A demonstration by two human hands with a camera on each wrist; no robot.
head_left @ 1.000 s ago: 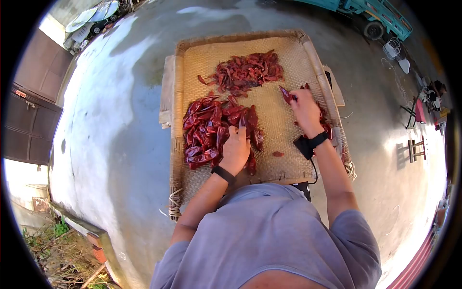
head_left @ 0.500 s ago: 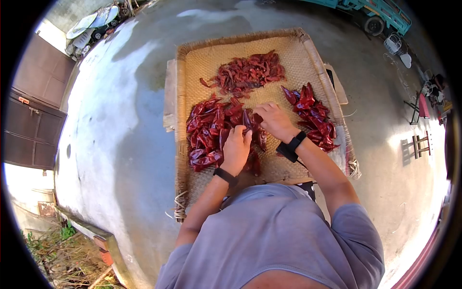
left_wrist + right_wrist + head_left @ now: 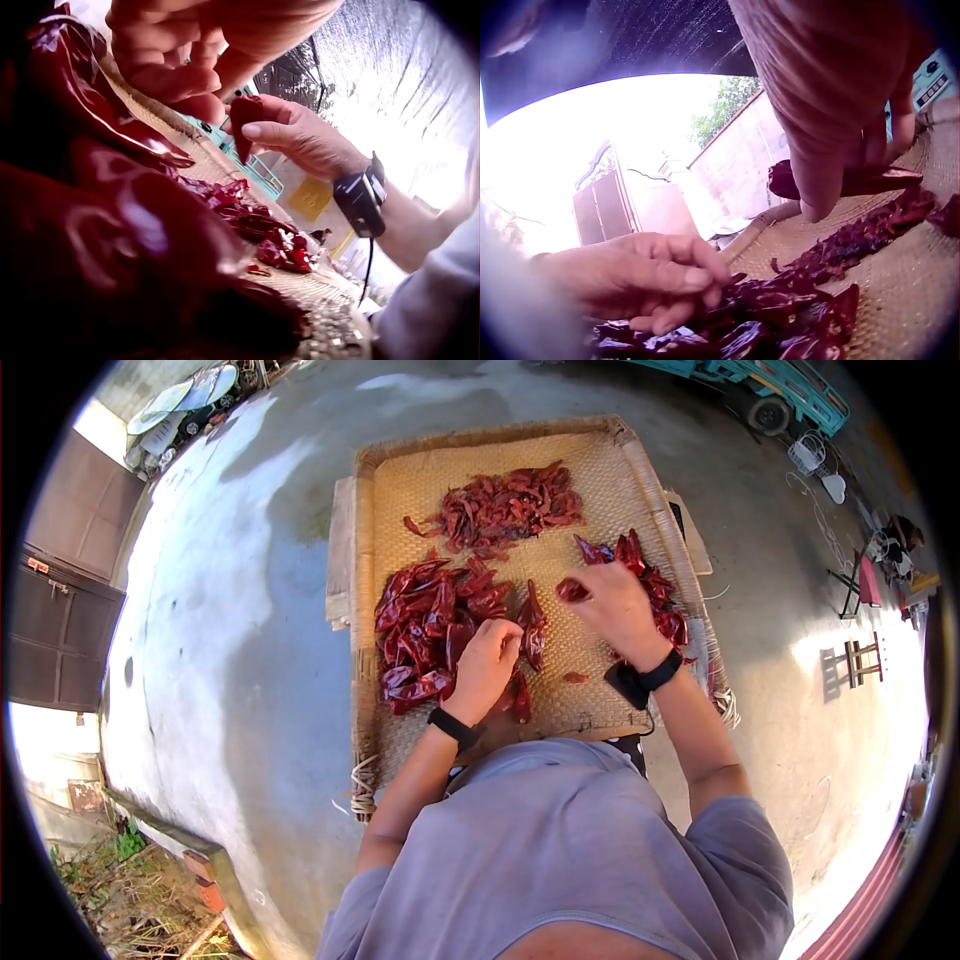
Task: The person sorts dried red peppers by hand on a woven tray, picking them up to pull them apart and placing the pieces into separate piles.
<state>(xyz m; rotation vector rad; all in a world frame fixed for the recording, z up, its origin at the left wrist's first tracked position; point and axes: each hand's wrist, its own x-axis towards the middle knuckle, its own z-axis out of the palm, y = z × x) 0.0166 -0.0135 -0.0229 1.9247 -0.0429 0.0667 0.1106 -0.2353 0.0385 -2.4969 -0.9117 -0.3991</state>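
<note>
My right hand [image 3: 622, 605] pinches a dried red chili pepper [image 3: 870, 180] between thumb and fingers, raised above the woven tray [image 3: 485, 437]. Its broken, hollow end shows in the head view. Over the near side of a large pile of glossy chilies [image 3: 415, 620] is my left hand [image 3: 488, 665], fingers curled and the thumb close to them, with no chili visible in its grasp. A single long chili [image 3: 533, 632] lies just beyond its fingertips. Below and beyond my right hand, a smaller chili pile [image 3: 655, 585] runs along the tray's right side.
At the tray's far end lies a heap of thinner, shrivelled chilies [image 3: 515, 510]. A small red scrap [image 3: 576, 678] sits near the front edge. Boards [image 3: 341, 550] stick out under the tray. A turquoise cart [image 3: 790, 395] and a small stool [image 3: 864, 660] stand on the concrete floor.
My right hand went from the right pile to my left hand, then moved back rightward with a chili. The left hand drew slightly back, and a long chili now lies apart beyond it.
</note>
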